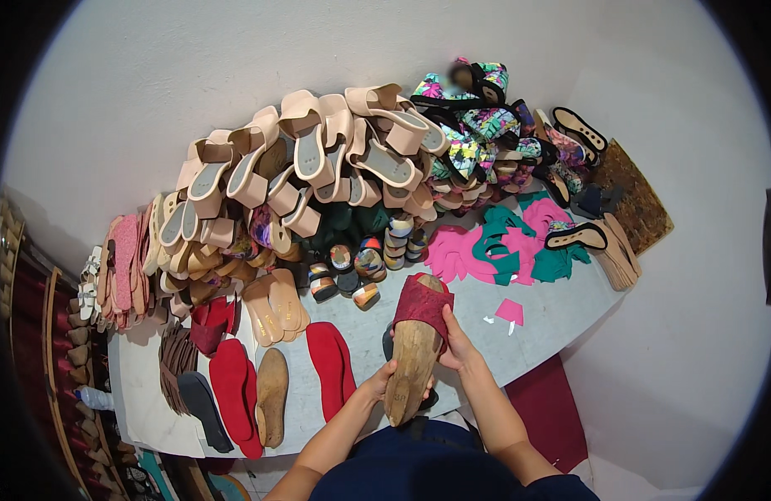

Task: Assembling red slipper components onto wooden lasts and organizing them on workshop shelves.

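Observation:
A wooden shoe last (410, 367) is held up over the near edge of the table, with a dark red upper (421, 306) wrapped around its front part. My left hand (378, 384) grips the last low on its left side, near the narrower end. My right hand (459, 342) is closed on its right side, by the edge of the upper. Some fingers lie hidden behind the last. A pair of red soles (331, 367) lies left of my hands. Farther left are another wooden last (273, 397), more red soles (232, 384) and a dark grey sole (203, 409).
Beige heeled sandals (308, 150) are piled along the wall, with patterned sandals (473, 154) to their right. Small multicoloured heels (370, 265), beige insoles (274, 309) and pink and green pieces (494, 250) lie on the grey table (485, 367). A shelf of lasts (79, 355) stands left.

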`<state>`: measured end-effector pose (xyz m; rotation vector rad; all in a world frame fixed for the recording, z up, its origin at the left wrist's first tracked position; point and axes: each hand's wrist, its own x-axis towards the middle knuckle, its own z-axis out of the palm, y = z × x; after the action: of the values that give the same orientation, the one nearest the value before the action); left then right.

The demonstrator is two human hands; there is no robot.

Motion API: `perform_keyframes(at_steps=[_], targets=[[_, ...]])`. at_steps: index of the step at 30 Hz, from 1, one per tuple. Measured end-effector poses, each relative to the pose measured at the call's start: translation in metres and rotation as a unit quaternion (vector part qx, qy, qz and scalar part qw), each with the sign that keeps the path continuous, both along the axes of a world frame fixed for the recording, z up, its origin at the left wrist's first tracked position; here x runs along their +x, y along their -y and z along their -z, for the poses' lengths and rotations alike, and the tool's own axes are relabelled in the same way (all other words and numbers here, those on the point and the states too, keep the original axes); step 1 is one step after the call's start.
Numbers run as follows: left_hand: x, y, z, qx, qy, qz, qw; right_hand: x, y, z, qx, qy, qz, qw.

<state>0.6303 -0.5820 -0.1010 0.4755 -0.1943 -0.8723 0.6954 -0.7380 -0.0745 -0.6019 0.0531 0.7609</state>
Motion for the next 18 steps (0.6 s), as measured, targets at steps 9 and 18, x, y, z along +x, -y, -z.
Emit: perform_keyframes(at_steps=[9,18], targets=[[0.000,0.004,0.007,0.029,0.021,-0.014,0.999,-0.003,-0.004,-0.009,-0.106,0.022,0.040,0.993],[0.003,0.002,0.002,-0.003,0.018,-0.022,1.000,0.001,0.002,-0.022,-0.188,0.073,0.010,0.979]])
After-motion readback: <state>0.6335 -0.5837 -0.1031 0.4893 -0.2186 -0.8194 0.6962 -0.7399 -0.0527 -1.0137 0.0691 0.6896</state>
